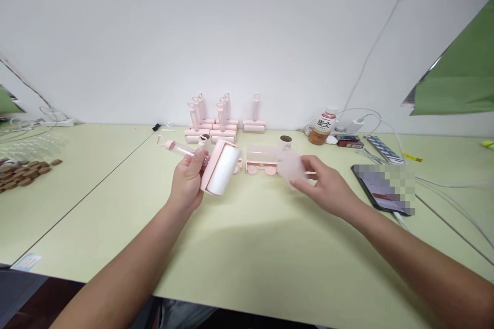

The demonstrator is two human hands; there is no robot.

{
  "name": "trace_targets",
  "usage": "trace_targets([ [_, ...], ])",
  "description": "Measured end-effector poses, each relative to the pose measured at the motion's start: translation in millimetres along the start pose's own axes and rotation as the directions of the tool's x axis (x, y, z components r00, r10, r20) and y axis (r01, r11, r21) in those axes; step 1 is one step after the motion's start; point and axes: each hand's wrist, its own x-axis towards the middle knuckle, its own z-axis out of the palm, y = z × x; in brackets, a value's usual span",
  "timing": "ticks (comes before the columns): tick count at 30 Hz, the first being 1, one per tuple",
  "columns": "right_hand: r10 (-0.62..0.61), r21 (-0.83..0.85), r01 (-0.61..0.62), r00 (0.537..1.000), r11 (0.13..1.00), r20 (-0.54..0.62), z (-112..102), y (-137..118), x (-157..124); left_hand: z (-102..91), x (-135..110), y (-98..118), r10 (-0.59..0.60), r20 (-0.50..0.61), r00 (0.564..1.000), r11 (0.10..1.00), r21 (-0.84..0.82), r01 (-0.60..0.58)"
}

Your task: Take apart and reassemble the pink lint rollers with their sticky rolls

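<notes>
Pink lint roller, one, grasped by the left hand at the join of handle and head, held tilted above the table, its white roll turned toward the viewer; clear handle pointing away to the left, ending in a heart-shaped loop. Translucent pale piece, one, blurred, pinched between thumb and fingers of the right hand, apart from the roller. Step in hand, as judged: handling a roller and a loose, cover-like piece together; the next move seems to call for a steady left grip and careful alignment of the piece's edges. Containers: the held roller's pink housing, bearing its white roll; an open pink case on the table between the hands, with round pink parts at its front, its interior partly hidden; a white-capped bottle, amber liquid in its lower part. Also: upright pink rollers near the wall, several, white rolls in their bases; a cored roll standing on end behind the right hand.
</notes>
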Motion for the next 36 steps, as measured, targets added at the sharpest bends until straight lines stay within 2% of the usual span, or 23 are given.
trace_targets([
  [1, -0.053, -0.125, 0.057, 0.998, 0.991, 0.034, 0, 2, -1, 0.4, 0, 0, -0.021, -0.011, 1.000, 1.000, -0.004, 0.021],
  [3, -0.158, -0.272, 0.187, 0.979, 0.944, 0.126, 7, 3, -3, 1.3, -2, -3, -0.049, -0.013, 0.999, 0.999, 0.000, 0.049],
  [5, -0.214, -0.331, 0.274, 0.955, 0.903, 0.206, 21, 1, -3, 1.4, -3, -5, -0.054, -0.008, 0.999, 0.999, 0.003, 0.054],
  [8, -0.247, -0.380, 0.335, 0.933, 0.862, 0.263, 40, -3, 3, -0.5, -3, -6, -0.048, -0.019, 0.999, 0.999, 0.001, 0.048],
  [12, -0.278, -0.380, 0.370, 0.920, 0.848, 0.276, 52, -6, 13, -3.7, 0, -4, -0.048, -0.053, 0.997, 0.999, 0.005, 0.048],
  [17, -0.309, -0.391, 0.377, 0.923, 0.839, 0.228, 59, -1, 19, -2.7, 0, -4, -0.069, -0.056, 0.996, 0.998, -0.009, 0.069],
  [22, -0.269, -0.400, 0.313, 0.949, 0.862, 0.163, 61, 0, 24, -1.9, -1, -3, -0.084, -0.033, 0.996, 0.996, -0.007, 0.084],
  [25, -0.237, -0.239, 0.239, 0.971, 0.941, 0.038, 59, -15, 12, 1.4, -5, -9, -0.100, 0.002, 0.995, 0.995, -0.003, 0.100],
  [27, -0.169, 0.044, 0.169, 0.986, 0.985, -0.003, 59, -32, -2, 6.7, -12, -19, -0.096, 0.027, 0.995, 0.995, -0.012, 0.097],
  [28, -0.097, 0.232, 0.085, 0.995, 0.969, 0.040, 59, -40, -9, 9.7, -16, -25, -0.096, 0.056, 0.994, 0.995, -0.015, 0.097],
  [30, 0.035, 0.562, -0.147, 0.978, 0.814, 0.205, 60, -55, -20, 14.6, -26, -36, -0.120, 0.174, 0.977, 0.993, 0.024, 0.117],
  [32, 0.171, 0.705, -0.358, 0.931, 0.612, 0.323, 58, -62, -23, 15.0, -33, -43, -0.172, 0.349, 0.921, 0.981, 0.142, 0.129],
  [34, 0.281, 0.756, -0.436, 0.899, 0.489, 0.337, 52, -59, -22, 9.7, -30, -44, -0.197, 0.498, 0.845, 0.959, 0.279, 0.059],
  [36, 0.327, 0.780, -0.425, 0.897, 0.459, 0.296, 45, -51, -18, 1.9, -17, -39, -0.175, 0.578, 0.797, 0.934, 0.354, -0.052],
])
